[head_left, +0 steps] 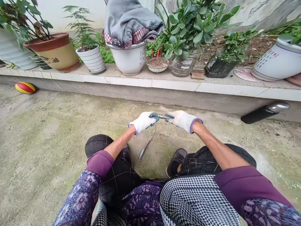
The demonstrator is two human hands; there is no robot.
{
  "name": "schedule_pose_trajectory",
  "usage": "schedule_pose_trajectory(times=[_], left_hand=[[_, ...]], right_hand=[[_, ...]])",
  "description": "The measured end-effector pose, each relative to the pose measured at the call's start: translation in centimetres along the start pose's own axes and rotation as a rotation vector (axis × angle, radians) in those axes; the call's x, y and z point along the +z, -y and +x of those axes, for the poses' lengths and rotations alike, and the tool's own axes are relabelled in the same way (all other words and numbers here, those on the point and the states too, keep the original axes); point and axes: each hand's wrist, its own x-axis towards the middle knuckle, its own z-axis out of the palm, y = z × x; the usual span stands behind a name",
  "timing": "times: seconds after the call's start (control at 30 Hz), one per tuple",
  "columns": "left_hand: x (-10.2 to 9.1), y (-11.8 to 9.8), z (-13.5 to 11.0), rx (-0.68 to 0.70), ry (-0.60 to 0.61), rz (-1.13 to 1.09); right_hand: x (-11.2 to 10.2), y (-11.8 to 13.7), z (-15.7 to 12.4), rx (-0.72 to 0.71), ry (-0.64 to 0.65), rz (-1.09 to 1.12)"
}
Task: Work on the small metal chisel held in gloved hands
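Head view, looking down past the knees.

Hands, two, both in white knit gloves with purple cuffs. Left hand [143, 121] clenched round one end of a short grey metal rod [162, 116]; right hand [182, 120] clenched round the other end. Rod held level between the two fists, its middle bare, out in front of the knees and above the ground.

Second rod-like metal piece [144, 149], one, lying loose on the concrete ground [47, 141] below the left hand and nearer the body, just beside the left shoe, touched by neither hand.

Shoes, two: one [176, 160] under the right forearm, the other half hidden behind the left forearm.

Black cylinder with silver cap [264, 113], one, lying on its side well off to the right of the right hand, against the foot of the ledge.

Striped red and yellow ball [25, 88], one, far to the left of the left hand.

Tiled ledge [174, 85], one, beyond both hands. On it, counted left to right: nine pots and planters visible, some cut by the frame edge. Grey cloth with checked lining [131, 23], one, draped over the white pot [130, 59] straight beyond the left hand.
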Motion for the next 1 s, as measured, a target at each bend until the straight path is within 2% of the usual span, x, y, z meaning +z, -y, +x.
schedule_pose_trajectory(times=[0.13, 0.27, 0.33, 0.43, 0.53, 0.63, 0.73, 0.8, 0.9, 1.0], left_hand=[[-0.1, -0.5, -0.1, -0.017, 0.004, -0.187], [0.0, -0.5, 0.0, -0.025, 0.045, -0.295], [0.1, -0.3, 0.0, -0.03, 0.061, -0.316], [0.2, 0.1, 0.2, -0.017, 0.067, -0.331], [0.1, 0.6, 0.4, -0.008, 0.057, -0.327], [-0.3, 0.9, 0.6, -0.002, 0.05, -0.285], [-0.7, 0.7, 0.7, 0.035, 0.052, -0.189], [-0.9, 0.6, 0.7, 0.075, 0.067, -0.132], [-0.9, 0.5, 0.5, 0.065, 0.085, -0.047], [-0.6, 0.6, 0.2, 0.044, 0.071, 0.051]], right_hand=[[-0.8, -0.9, 0.3, 0.032, -0.204, -0.028], [-1.6, -1.6, 0.2, 0.093, -0.355, -0.005], [-2.1, -1.7, 0.0, 0.106, -0.441, 0.094], [-2.7, -1.3, -0.9, 0.117, -0.464, 0.437], [-3.2, -0.4, -2.2, 0.083, -0.331, 0.831], [-3.4, 0.2, -3.4, 0.011, -0.064, 0.977], [-3.0, 0.2, -4.0, -0.041, 0.222, 0.875], [-2.4, 0.2, -4.1, -0.082, 0.346, 0.76], [-1.4, 0.5, -3.7, -0.108, 0.404, 0.567], [-0.4, 0.7, -2.6, -0.044, 0.326, 0.267]])
